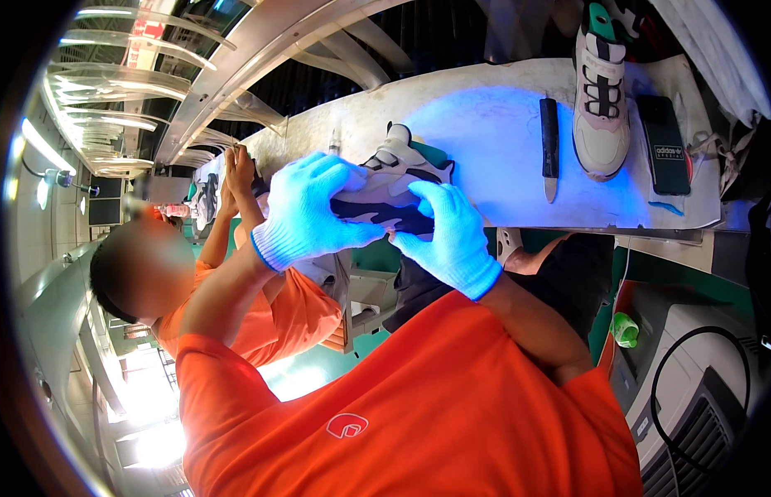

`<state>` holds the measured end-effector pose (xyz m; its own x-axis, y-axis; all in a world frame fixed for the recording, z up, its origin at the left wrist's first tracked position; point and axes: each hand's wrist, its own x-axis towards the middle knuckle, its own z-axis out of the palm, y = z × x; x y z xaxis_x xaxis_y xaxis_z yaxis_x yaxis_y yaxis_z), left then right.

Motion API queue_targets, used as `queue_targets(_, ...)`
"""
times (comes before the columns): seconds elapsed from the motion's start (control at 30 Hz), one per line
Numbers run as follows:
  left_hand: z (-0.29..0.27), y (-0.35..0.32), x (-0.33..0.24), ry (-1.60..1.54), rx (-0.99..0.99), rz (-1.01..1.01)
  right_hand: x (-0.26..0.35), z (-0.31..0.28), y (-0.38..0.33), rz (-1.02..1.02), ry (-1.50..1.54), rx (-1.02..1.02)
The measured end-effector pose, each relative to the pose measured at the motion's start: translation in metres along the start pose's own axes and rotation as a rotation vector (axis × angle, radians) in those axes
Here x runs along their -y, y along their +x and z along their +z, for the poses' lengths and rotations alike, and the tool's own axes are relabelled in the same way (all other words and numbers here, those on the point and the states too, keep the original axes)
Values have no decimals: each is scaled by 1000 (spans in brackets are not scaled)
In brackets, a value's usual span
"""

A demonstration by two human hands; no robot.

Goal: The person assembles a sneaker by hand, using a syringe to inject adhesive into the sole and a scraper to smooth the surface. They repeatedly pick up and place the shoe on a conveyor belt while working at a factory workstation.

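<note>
Both my hands wear knitted gloves that glow blue under the light. Between them a grey, white and black sneaker (384, 195) is held on its side just over the near edge of the bench. My left hand (313, 207) wraps around one end of it, thumb along the lower edge. My right hand (445, 232) pinches the other end by the sole, thumb and fingers closed on it. Parts of the shoe are hidden behind the gloves. A green patch shows on its upper right.
A black-handled knife (549, 149) lies on the white bench (485, 141), right of my hands. Beyond it are another sneaker (602, 108) and a dark phone-like slab (663, 145). A co-worker (261, 306) in orange sits on my left. A metal rail (236, 62) runs above the bench's far side.
</note>
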<state>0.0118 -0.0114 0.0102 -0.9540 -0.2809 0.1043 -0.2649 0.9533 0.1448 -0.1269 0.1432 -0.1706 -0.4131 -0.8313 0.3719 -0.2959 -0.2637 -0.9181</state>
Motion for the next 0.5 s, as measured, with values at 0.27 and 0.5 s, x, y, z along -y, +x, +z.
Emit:
queue_targets(0.27, 0, -1, 3, -28, 28, 0, -5, 4, 5, 37, 19, -39)
queue_targets(0.5, -16, 8, 35, -354, 412, -520, -8, 9, 11, 95, -29, 17)
